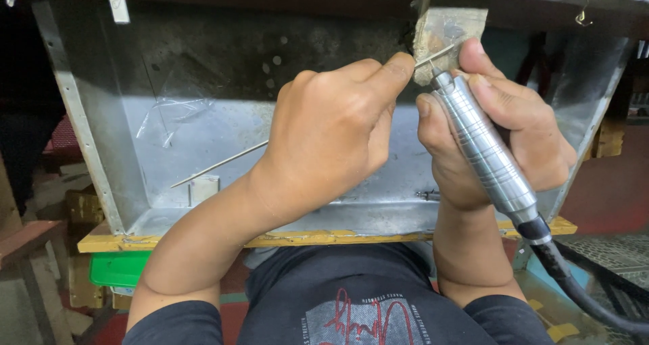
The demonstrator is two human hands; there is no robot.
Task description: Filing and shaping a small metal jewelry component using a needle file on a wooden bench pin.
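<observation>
Dark shirt fabric (351,304) is filling the near edge. Beyond it, the right hand (500,129) is gripping a ribbed silver rotary handpiece (483,149), its black cable (581,291) trailing near right. The left hand (331,129) is pinching a thin wire (433,56) against a worn wooden peg (446,31). Behind, a metal tray (203,135) is holding a loose rod (220,164).

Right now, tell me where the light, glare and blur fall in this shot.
Head view: bright light falls on both hands, the left hand and right hand; glare streaks run along the shiny metal rotary handpiece; the metal tray reflects dully; upper left corner sinks into darkness; the small workpiece at the tip looks slightly soft.
</observation>
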